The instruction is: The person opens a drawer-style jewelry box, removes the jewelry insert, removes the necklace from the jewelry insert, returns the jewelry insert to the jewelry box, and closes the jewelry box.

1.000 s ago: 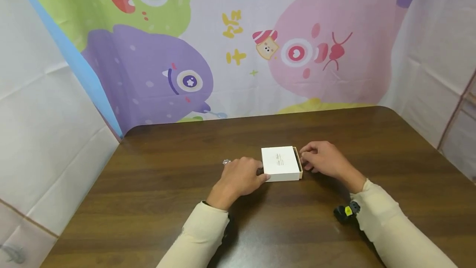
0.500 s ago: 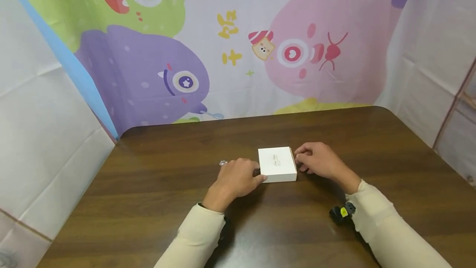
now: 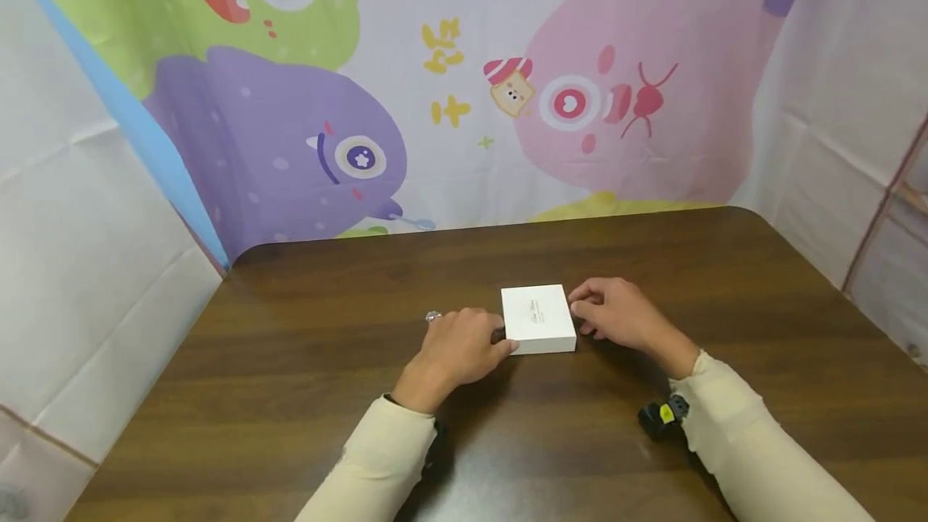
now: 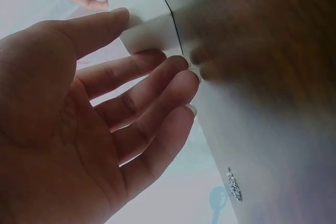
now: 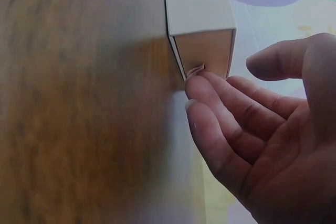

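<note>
A white slide box with gold lettering lies flat on the table between my hands. At its left end is my left hand, the thumb over the near corner and the fingertips against the end. From the right, my right hand has its fingertips at the other end. The right wrist view shows them touching a small ribbon tab on the tan drawer front, which sits about level with the sleeve's edge. Its thumb is held apart. The inside of the box is hidden.
A small sparkling silver piece lies on the wooden table just beyond my left fingers. A cartoon-printed cloth hangs behind the table's far edge, and pale panels stand at both sides.
The drawer has slid left into the white sleeve, so the dark gap at its right end is gone. My right hand has moved left with it; the left hand keeps its place against the box.
</note>
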`<control>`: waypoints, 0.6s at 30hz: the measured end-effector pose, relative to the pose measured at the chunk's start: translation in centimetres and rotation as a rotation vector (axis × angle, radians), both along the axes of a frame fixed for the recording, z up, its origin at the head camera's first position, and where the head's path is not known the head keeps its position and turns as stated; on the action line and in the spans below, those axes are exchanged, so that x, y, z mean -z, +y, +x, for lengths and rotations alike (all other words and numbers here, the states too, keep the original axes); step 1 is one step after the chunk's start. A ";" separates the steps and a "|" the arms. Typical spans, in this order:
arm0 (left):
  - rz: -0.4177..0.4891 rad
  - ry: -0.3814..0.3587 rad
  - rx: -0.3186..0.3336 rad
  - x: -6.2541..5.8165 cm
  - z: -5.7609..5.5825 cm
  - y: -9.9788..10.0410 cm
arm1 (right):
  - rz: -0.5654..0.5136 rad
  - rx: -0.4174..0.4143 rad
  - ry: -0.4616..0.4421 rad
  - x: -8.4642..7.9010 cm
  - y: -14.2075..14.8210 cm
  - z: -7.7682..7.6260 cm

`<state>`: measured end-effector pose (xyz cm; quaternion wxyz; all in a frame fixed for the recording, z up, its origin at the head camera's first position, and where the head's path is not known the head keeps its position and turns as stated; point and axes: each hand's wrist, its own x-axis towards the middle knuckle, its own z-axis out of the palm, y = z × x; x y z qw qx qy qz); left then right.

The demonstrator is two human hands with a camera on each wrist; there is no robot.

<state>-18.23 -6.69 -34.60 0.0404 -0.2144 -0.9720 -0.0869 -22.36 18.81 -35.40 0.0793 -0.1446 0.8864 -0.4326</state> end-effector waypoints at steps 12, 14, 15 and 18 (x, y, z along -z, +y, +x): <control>-0.006 -0.036 -0.003 -0.4 0.0 0.0 | 0.015 0.005 0.015 -0.4 -0.1 0.3; -0.002 -0.055 0.004 -0.7 0.0 -0.4 | 0.021 0.006 0.015 -0.6 0.1 0.4; 0.005 -0.069 0.005 -0.8 0.0 -0.6 | 0.029 0.011 0.013 -0.7 0.2 0.4; 0.040 -0.113 -0.005 -1.4 -0.1 -1.7 | 0.082 0.019 0.030 -0.9 0.7 0.3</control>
